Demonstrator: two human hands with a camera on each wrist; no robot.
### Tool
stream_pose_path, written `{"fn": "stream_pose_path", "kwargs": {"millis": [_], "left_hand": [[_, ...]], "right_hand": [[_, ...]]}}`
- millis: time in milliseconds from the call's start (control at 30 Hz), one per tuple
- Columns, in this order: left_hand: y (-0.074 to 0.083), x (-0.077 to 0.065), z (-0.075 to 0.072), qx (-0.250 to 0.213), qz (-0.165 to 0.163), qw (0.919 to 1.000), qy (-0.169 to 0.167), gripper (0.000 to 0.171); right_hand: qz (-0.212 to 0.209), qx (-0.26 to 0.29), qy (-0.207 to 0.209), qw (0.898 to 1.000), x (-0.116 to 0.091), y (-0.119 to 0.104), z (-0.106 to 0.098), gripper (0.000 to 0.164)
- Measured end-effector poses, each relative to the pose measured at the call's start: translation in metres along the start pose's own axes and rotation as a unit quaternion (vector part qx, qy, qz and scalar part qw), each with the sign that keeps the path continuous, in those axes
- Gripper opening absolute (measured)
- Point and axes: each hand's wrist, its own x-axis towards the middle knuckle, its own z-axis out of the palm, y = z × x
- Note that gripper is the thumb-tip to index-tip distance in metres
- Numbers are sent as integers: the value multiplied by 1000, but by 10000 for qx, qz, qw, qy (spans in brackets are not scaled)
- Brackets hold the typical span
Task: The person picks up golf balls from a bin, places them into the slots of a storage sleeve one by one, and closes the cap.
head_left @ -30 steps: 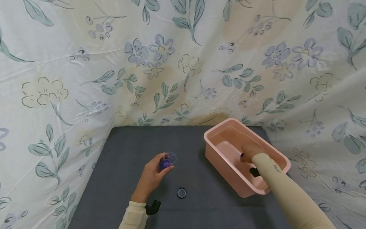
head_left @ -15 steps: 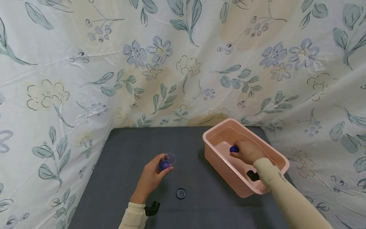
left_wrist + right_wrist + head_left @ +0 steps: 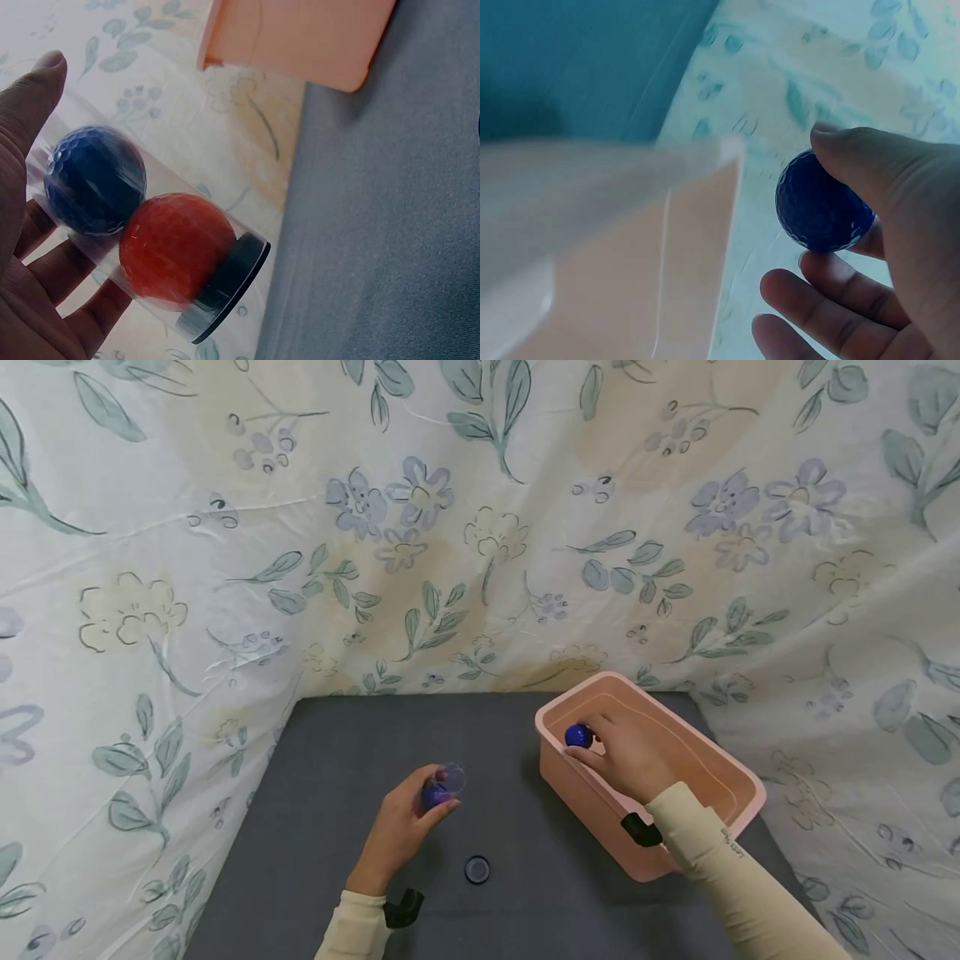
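Observation:
My left hand (image 3: pixel 401 827) grips a clear plastic tube (image 3: pixel 166 169) above the table. Inside the tube a blue golf ball (image 3: pixel 96 180) sits nearer the open end, and a red golf ball (image 3: pixel 178 249) rests against the black end cap (image 3: pixel 225 289). Over the left rim of the pink bin (image 3: pixel 585 802), my right hand (image 3: pixel 626 752) pinches another blue golf ball (image 3: pixel 821 202) between thumb and fingers; the lower fingers stand apart from the ball in the right wrist view.
A small round black-rimmed cap (image 3: pixel 477 869) lies on the dark grey table (image 3: pixel 360 727), near the left wrist. The bin stands at the table's right side. Flowered fabric (image 3: pixel 480 527) hangs behind and along both sides.
My right hand has lifted the blue golf ball from down inside the bin and carried it left to the rim. The left hand with the tube has stayed nearly still.

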Motion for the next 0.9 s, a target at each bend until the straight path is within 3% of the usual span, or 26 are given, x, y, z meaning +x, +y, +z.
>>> {"fn": "stream_pose_path", "kwargs": {"millis": [267,600,900], "left_hand": [[1,0,-1,13,33,10000,-22,48],[0,-3,-3,53,55,10000,-3,49],[-4,-4,-2,66,617,9981,41,47]], "right_hand": [[361,412,-196,9983,7,-34,10,30],[-226,654,81,9976,17,-85,26,43],[-246,1204,262,9921,20,-117,42,43]]}}
